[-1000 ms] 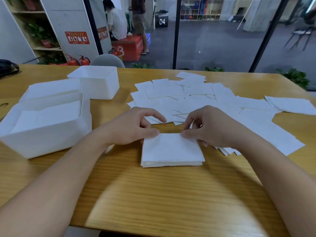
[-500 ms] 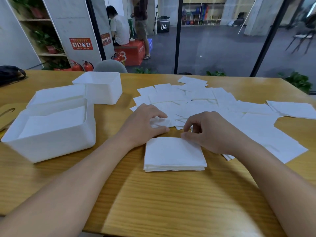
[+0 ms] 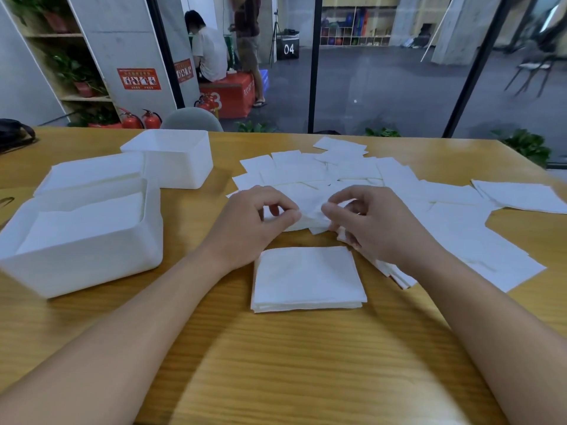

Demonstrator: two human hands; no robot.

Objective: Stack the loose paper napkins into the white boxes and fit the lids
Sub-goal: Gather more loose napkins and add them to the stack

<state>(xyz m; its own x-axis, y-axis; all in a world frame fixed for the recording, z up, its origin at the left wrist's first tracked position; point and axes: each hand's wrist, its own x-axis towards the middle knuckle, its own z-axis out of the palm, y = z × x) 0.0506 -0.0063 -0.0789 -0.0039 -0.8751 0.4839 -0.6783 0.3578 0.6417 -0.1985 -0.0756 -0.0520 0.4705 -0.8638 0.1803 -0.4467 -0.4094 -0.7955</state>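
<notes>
On the wooden tabletop [image 3: 276, 363] a neat stack of napkins [image 3: 306, 279] lies nearest the person, between the two forearms. Beyond it, loose napkins [image 3: 399, 191] spread in an overlapping scatter across the middle and right of the surface. To the left stands a large white box [image 3: 82, 240], open, with napkins already lying inside it; behind that box lies a flat white lid [image 3: 92, 171], and beside the lid a smaller white box [image 3: 171, 157] stands open. A grey chair back [image 3: 191, 119] rises past the far edge. Nothing lies between the hands and the boxes. The left hand [image 3: 254, 222] and right hand [image 3: 368, 222] meet over the near edge of the scatter, fingers curled, thumb and fingertips [image 3: 326, 210] of each pinching one crumpled napkin [image 3: 310, 210] lifted slightly off the pile.
</notes>
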